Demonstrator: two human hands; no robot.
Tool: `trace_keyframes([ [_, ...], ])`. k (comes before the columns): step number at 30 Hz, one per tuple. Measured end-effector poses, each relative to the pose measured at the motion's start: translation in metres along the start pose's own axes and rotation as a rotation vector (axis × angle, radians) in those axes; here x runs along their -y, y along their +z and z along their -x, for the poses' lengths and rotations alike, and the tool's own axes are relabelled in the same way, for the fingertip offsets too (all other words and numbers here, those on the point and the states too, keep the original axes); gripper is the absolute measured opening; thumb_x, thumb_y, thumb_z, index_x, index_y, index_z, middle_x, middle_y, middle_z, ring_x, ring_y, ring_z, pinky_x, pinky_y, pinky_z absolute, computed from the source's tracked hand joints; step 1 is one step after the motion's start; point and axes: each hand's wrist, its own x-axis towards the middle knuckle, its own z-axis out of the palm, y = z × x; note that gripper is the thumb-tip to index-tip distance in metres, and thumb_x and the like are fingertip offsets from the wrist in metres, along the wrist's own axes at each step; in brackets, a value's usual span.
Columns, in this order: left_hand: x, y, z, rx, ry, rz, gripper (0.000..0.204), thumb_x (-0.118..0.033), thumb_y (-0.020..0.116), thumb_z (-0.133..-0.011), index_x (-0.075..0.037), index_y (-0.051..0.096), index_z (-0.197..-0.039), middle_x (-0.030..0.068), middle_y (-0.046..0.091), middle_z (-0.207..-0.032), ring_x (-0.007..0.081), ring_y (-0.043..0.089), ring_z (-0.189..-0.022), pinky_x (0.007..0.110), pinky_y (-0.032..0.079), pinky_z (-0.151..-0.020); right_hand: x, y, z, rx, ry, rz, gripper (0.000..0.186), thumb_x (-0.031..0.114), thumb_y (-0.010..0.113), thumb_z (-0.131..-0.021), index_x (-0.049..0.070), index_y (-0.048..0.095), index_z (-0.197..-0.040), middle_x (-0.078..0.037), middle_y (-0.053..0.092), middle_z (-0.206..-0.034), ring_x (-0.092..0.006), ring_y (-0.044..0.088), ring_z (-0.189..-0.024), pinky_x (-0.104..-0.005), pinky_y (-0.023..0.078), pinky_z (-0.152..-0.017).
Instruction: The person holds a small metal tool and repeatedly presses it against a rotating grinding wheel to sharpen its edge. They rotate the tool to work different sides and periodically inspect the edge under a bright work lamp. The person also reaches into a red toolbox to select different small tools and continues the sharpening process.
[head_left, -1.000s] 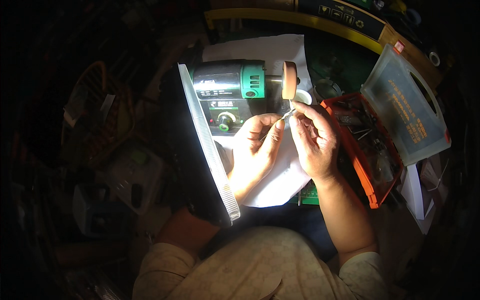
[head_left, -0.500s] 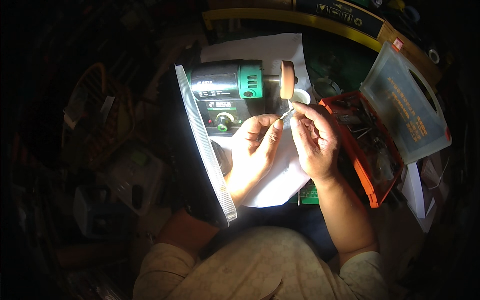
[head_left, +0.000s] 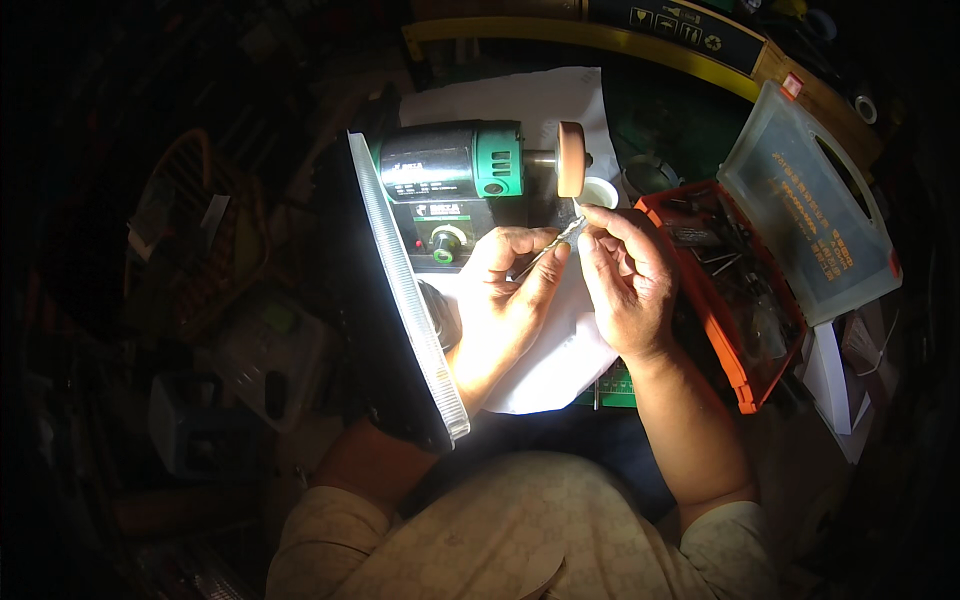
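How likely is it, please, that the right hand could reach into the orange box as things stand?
Probably yes: the right hand is just left of the orange box, whose lid stands open, and nothing visible blocks the way. It is occupied at the drill bit, though.

a: what sits around the fingers (head_left: 622, 228)?

b: a rod (head_left: 566, 236) lies in those of the left hand (head_left: 503, 308), its far end at the right hand (head_left: 642, 295). the wheel (head_left: 571, 160) is just beyond them, a cup (head_left: 601, 191) beside its near end.

a: and left of them?

b: the motor (head_left: 430, 155), farther back; a knob (head_left: 446, 247) before it; then the panel (head_left: 410, 290), left of the left hand.

a: right?

b: an open case (head_left: 709, 322), tools (head_left: 725, 262) in it, its lid (head_left: 815, 210) farther right.

a: below?

b: a sheet (head_left: 562, 368), with a mat (head_left: 622, 385) at its near edge.
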Motion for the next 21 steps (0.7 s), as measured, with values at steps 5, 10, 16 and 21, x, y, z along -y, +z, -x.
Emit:
trace_keyframes([
  [5,0.0,-0.001,-0.004,-0.018,0.126,-0.101,0.014,0.003,0.077,-0.089,-0.003,0.07,-0.1,0.0017,0.063,-0.098,0.0071,0.057,-0.083,0.022,0.046,-0.075,0.001,0.002,0.002,-0.063,0.029,-0.112,0.028,-0.003,0.064,-0.095,-0.002,0.063,-0.123,-0.005,0.064,-0.097,-0.0075,0.063,-0.081,-0.021,0.049,-0.071],
  [10,-0.004,0.0,-0.002,-0.01,0.116,-0.094,0.013,0.002,0.078,-0.088,-0.003,0.072,-0.098,0.0018,0.062,-0.098,0.008,0.057,-0.084,0.022,0.045,-0.075,0.002,0.001,0.0,-0.057,-0.017,-0.078,0.024,-0.001,0.067,-0.095,-0.001,0.065,-0.119,-0.005,0.066,-0.097,-0.0084,0.065,-0.08,-0.0218,0.05,-0.07],
  [16,0.0,-0.001,-0.001,0.036,0.054,0.017,0.015,0.0,0.08,-0.086,-0.001,0.071,-0.098,0.0073,0.069,-0.097,0.0141,0.062,-0.088,0.027,0.05,-0.08,0.012,0.007,-0.003,-0.092,0.08,-0.185,0.015,0.002,0.072,-0.093,-0.001,0.069,-0.107,-0.006,0.07,-0.089,-0.0102,0.069,-0.079,-0.0229,0.054,-0.069],
  [21,-0.002,-0.004,0.005,0.179,0.067,0.058,0.01,0.001,0.071,-0.093,0.001,0.068,-0.103,0.0077,0.067,-0.097,0.0147,0.061,-0.088,0.026,0.047,-0.083,0.034,-0.004,-0.006,-0.079,-0.028,0.058,0.015,0.002,0.071,-0.094,-0.001,0.068,-0.108,-0.009,0.071,-0.093,-0.0121,0.071,-0.082,-0.0241,0.056,-0.069],
])
